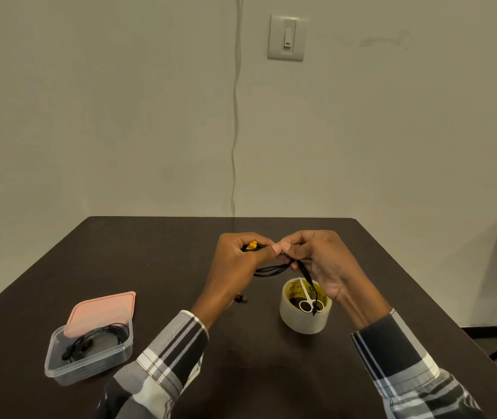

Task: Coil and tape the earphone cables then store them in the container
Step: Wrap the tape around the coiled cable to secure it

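Above the middle of the dark table (150, 267), my left hand (236, 263) and my right hand (316, 258) both grip a black earphone cable (271, 270). Its loops sag between them, and a yellow piece (252, 245) shows at my left fingers. One cable end hangs from my right hand down over the tape roll. Earbuds (241, 298) dangle under my left wrist. At the front left stands a clear plastic container (88, 355). Another coiled black earphone (96, 338) lies inside it, and its pink lid (103, 309) leans on the rim.
A roll of clear tape (304, 309) stands on the table below my right hand, with small scissors (309, 299) lying across its top. A wall with a switch (286, 37) and a hanging wire rises behind the table. The table's right edge drops to the floor.
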`<state>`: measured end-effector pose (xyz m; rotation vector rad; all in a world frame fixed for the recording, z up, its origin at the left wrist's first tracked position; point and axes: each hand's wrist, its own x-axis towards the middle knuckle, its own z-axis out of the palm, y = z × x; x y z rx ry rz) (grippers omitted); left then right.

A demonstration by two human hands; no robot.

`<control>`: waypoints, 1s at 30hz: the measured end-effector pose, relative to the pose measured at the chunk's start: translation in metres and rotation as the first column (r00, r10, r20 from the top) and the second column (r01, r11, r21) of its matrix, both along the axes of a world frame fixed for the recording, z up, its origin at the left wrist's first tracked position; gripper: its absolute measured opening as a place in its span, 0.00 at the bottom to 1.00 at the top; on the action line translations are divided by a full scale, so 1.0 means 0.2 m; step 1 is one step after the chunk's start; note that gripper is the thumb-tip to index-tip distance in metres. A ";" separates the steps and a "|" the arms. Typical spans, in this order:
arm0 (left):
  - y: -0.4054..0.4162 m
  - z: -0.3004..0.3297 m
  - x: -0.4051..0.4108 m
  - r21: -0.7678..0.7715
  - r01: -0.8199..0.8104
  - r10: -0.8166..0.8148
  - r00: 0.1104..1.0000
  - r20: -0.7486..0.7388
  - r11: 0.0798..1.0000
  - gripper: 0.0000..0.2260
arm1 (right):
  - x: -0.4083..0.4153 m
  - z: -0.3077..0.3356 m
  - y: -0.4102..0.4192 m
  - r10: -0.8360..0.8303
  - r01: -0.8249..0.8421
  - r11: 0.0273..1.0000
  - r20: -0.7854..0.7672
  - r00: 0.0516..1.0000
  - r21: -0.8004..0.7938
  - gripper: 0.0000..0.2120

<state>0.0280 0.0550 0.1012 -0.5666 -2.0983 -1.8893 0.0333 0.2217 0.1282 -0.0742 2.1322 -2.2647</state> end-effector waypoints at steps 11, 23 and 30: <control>0.03 0.02 0.00 0.158 -0.180 0.166 0.981 0.098 0.971 0.04 | 0.00 -0.06 -0.07 -0.122 0.173 0.974 -0.305 0.945 0.149 0.07; -0.08 -0.01 0.05 0.165 -0.103 0.059 0.967 0.248 0.981 0.06 | -0.01 -0.07 -0.10 -0.113 0.143 0.987 -0.301 0.947 0.077 0.06; -0.16 -0.04 0.09 0.142 -0.138 0.082 0.935 0.344 0.980 0.05 | 0.00 -0.10 -0.14 0.021 0.006 0.993 -0.217 0.976 0.121 0.08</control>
